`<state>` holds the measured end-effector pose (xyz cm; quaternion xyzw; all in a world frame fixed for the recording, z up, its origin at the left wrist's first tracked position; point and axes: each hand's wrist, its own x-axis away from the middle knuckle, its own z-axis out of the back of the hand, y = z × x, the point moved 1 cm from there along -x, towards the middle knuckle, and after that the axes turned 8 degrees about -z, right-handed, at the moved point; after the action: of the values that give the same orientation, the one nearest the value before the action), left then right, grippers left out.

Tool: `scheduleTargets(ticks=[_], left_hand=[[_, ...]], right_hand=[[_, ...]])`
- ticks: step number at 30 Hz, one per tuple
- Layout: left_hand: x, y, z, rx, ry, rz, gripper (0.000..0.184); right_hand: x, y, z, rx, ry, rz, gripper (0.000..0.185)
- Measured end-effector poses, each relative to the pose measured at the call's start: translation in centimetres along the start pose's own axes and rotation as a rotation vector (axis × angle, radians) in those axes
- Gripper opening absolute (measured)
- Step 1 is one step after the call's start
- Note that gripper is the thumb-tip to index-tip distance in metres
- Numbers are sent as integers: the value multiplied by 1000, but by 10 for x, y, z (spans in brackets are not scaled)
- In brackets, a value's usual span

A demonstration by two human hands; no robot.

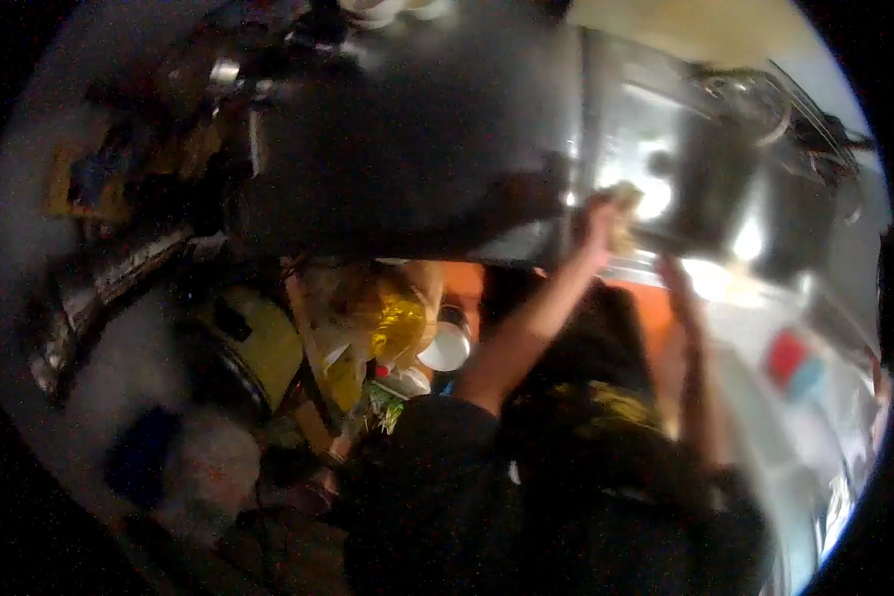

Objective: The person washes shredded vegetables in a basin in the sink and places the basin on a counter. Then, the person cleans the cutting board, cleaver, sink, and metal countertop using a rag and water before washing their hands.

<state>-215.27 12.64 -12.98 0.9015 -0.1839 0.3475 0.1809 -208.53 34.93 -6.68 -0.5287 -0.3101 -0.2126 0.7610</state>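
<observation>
Glossy dark countertop [417, 149] meets a steel sink [638, 124], at whose near-left edge the left hand [598, 226] has its fingers clamped on a yellowish sponge or cloth [625, 211], long axis pointing away from the body. A slack grip could drop it into the sink; whether the blurred right hand's [675, 281] fingers are spread, I cannot tell.

Hands [597, 232] blurred, yellowish object [623, 223] unclear

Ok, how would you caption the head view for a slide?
Left hand holding a blurred yellowish item at a metal sink, right hand near its front edge.
</observation>
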Motion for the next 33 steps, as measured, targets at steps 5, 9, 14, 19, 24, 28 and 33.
scheduleTargets(ticks=[5, 9, 14, 19, 24, 28, 33], left_hand=[[92, 137, -12, 162, 9, -150, 36], [102, 192, 25, 211, -57, -250, 45], [100, 195, 52, -66, 9, -238, 52], [106, 152, 51, -357, 94, -368, 65], [108, 91, 84, -1034, -30, -808, 57], [112, 20, 49, -1752, 29, -1094, 65], [77, -82, 16, -765, 28, -931, 54]], right_hand=[[32, -94, -28, 260, -57, -36, 33], [33, -53, -41, 273, 89, -99, 28], [68, -61, -85, 89, 80, -99, 28], [100, -24, -106, -21, 148, -169, 30], [92, -23, -70, 80, 132, -15, 26], [65, 0, 4, 70, 22, 28, 29], [62, -1, 103, 181, 28, 49, 29]])
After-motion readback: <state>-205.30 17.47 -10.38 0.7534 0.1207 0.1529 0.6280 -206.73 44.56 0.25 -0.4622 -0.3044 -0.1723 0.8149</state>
